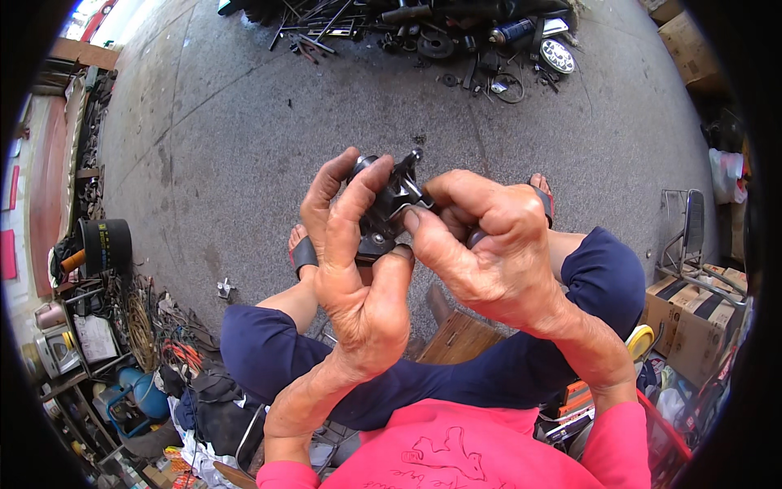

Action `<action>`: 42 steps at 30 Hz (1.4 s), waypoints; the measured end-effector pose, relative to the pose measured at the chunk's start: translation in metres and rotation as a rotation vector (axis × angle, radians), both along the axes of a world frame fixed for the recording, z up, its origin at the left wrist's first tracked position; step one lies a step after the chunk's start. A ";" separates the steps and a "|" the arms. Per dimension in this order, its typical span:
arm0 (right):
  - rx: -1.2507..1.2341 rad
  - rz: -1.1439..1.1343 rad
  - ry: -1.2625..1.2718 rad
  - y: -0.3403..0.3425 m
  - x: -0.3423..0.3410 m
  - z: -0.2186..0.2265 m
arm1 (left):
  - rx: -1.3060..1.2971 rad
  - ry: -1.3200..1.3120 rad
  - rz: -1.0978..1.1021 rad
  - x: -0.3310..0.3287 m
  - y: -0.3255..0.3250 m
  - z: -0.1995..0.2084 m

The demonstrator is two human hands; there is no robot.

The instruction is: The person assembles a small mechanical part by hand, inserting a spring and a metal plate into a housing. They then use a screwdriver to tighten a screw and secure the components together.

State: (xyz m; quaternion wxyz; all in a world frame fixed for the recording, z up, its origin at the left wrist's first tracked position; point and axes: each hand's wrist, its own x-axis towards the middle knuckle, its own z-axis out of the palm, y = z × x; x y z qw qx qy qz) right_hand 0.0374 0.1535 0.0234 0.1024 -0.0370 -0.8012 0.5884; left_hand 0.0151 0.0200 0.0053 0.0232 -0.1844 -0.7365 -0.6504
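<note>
Raised in front of my knees is a black metal mechanical part [393,196] with a rounded body, a short arm pointing up and shiny edges; its exact kind is unclear. My left hand [358,277] grips it from the left, fingers curled over its far side and thumb under its near end. My right hand [493,244] is closed at the part's right side, thumb and forefinger against it. A dark rounded end [476,237] shows between the right hand's curled fingers; whatever it belongs to is mostly hidden.
Black metal scrap and tools [440,41] lie heaped on the grey floor ahead. At left are a black bucket [107,246], cables and a crowded shelf. Right, a cardboard box [696,326] sits beside a folding metal frame [691,228]. A wooden piece [460,338] lies between my legs.
</note>
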 end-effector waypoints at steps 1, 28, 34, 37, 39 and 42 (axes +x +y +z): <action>0.007 0.004 -0.002 -0.001 0.001 0.000 | -0.024 0.025 -0.002 0.000 -0.001 0.002; 0.098 0.028 0.193 -0.012 0.016 0.010 | 0.230 -0.102 -0.154 -0.014 -0.016 0.006; -0.191 0.124 -0.053 0.003 0.012 0.025 | -0.024 0.196 -0.025 -0.015 -0.007 0.007; -0.068 0.067 0.109 -0.003 0.014 0.012 | -0.041 0.231 -0.015 -0.014 -0.010 0.004; -0.089 0.076 0.066 -0.002 0.013 0.017 | -0.077 0.270 -0.010 -0.012 -0.009 0.006; -0.085 0.116 -0.004 0.004 0.009 0.020 | -0.147 0.301 -0.051 -0.015 -0.011 0.009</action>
